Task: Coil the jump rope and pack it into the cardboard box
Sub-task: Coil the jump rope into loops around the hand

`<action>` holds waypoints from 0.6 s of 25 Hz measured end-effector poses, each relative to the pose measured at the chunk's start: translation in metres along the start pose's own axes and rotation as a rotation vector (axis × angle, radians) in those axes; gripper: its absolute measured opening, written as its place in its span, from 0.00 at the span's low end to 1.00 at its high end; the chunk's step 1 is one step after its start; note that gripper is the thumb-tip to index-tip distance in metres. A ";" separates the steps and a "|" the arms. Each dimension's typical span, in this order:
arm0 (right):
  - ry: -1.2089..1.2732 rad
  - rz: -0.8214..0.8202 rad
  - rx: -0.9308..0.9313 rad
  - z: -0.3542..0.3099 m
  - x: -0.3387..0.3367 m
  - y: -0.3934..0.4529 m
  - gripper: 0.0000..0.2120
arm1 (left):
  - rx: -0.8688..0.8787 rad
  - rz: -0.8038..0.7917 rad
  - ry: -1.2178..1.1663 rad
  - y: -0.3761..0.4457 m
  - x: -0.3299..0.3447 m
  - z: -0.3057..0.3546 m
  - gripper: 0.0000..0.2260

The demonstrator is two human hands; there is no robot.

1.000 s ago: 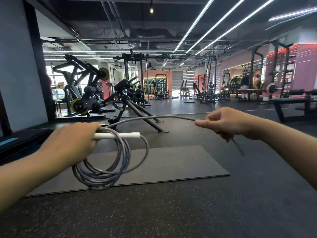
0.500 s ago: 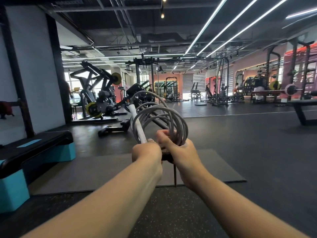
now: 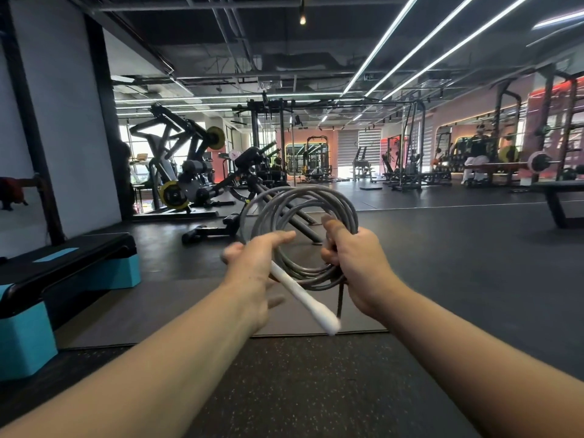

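Holding the gray jump rope [image 3: 303, 235] in a round coil, right hand [image 3: 357, 267] wrapped tight on its side. Swung down since a moment ago, white handle [image 3: 303, 295] under the coil, left hand [image 3: 252, 267] fingers wide and loose beside it. Nearly coiled; no cardboard box in sight.

Step platform [image 3: 69, 263], floor mat [image 3: 177, 308], perhaps benches behind.

— Where am I looking from?
— One head-worn wide-angle view only; I face forward and down the gym floor [image 3: 442, 279]; both forearms reach in close from the bottom edge.
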State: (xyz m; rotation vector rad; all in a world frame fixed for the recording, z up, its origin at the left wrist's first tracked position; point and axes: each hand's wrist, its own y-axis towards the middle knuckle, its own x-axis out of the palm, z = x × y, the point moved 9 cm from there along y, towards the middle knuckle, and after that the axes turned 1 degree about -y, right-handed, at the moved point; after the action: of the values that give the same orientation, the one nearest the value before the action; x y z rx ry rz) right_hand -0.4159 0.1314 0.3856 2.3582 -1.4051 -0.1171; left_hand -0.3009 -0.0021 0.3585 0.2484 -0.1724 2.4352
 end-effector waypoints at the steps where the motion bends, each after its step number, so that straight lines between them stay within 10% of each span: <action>1: -0.029 -0.037 -0.003 -0.003 0.002 0.000 0.20 | 0.175 0.050 0.077 0.001 -0.009 0.023 0.47; 5: -0.137 -0.175 -0.017 -0.021 0.016 -0.001 0.20 | 0.736 -0.155 0.662 -0.014 0.014 0.095 0.42; 8: -0.162 -0.263 -0.015 -0.031 0.027 -0.003 0.20 | 0.621 -0.298 0.697 -0.003 0.017 0.089 0.24; 11: -0.094 -0.368 0.003 -0.030 0.036 -0.010 0.20 | 0.660 -0.123 0.872 0.008 0.006 0.077 0.29; 15: -0.081 -0.413 0.025 -0.015 0.039 -0.012 0.20 | 0.450 -0.296 0.463 0.022 -0.006 0.043 0.30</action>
State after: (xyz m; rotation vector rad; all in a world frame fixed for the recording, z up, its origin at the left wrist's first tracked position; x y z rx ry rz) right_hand -0.3826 0.1068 0.3994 2.6591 -0.9360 -0.3117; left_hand -0.3050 -0.0304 0.3981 -0.0951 0.5795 2.1393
